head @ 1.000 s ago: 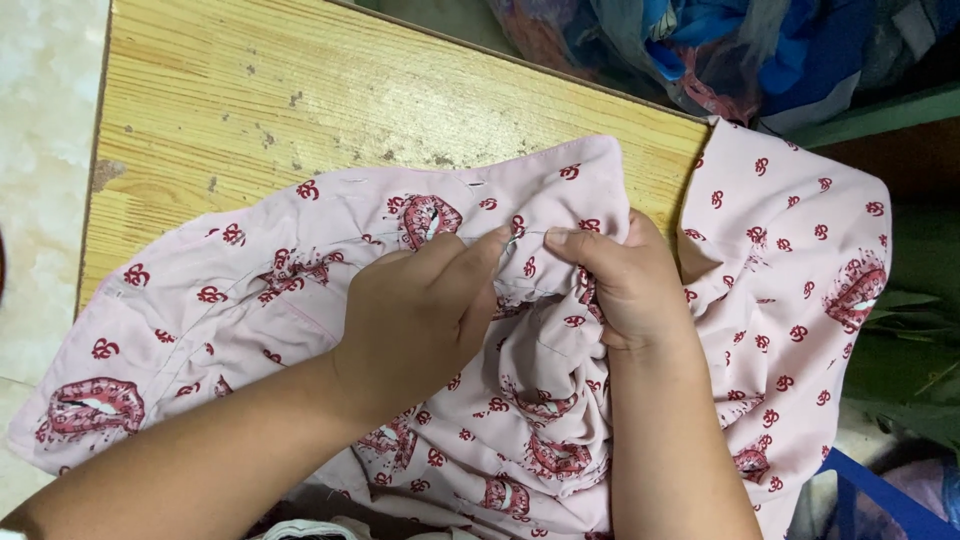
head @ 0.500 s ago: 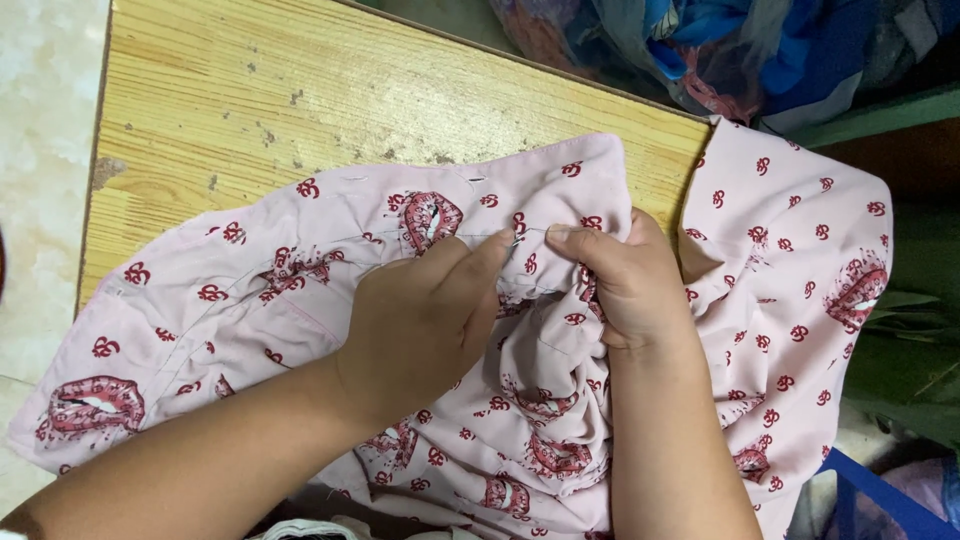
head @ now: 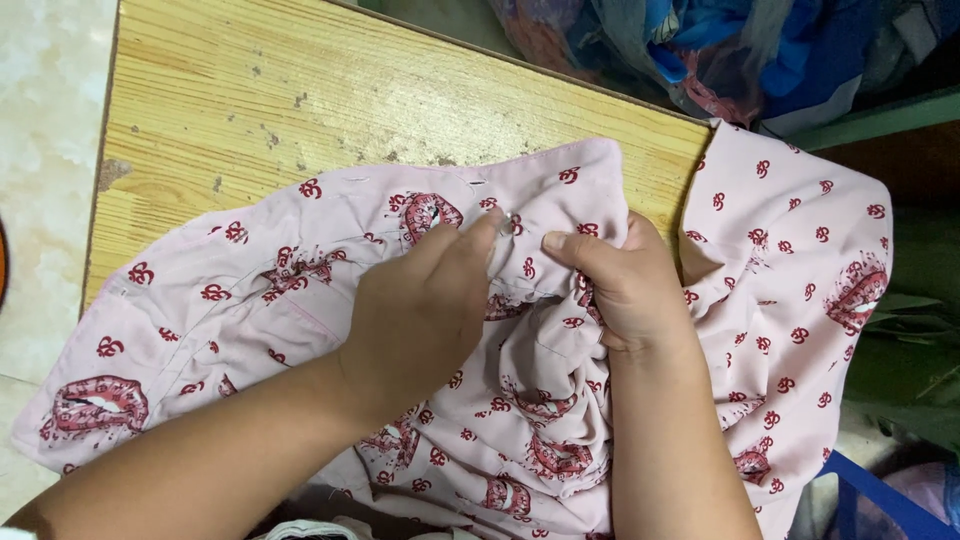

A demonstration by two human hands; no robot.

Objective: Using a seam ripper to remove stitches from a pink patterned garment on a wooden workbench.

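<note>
Both hands pinching the pink garment (head: 300,290) near its upper hem, thumbs almost meeting. Left hand (head: 425,300) closed on a fold of the fabric, fingertips (head: 478,232) pressed to the cloth just below the hem edge. Right hand (head: 615,285) also clamped shut on the fabric, thumb flat on top, the rest of the fingers bunching cloth underneath — gathered wrinkles spilling down between the two wrists.

Compared with a second ago and half a second ago: next to nothing moved. Same pinch, same spot, same bunching; garment lying as before. Reads as a held, fiddly moment at one small point of the hem rather than a reposition — possibly a button or fastening there, too small to tell.

Garment location: spread over the wooden table (head: 300,90), pale pink with dark red motifs, left part flat on the tabletop, right part draped off the table's right edge, lower part hanging toward the person.

Surroundings: table surface light wood, scuffed and speckled. Pale tiled floor (head: 45,150) to the left. Past the far edge, a heap of blue and mixed-colour cloth or bags (head: 720,50) — crumpled, contents unclear. Green surface (head: 880,120) at upper right. Blue edge of some container (head: 870,500) at lower right corner. No readable labels or signs, no distinct packages in view.
</note>
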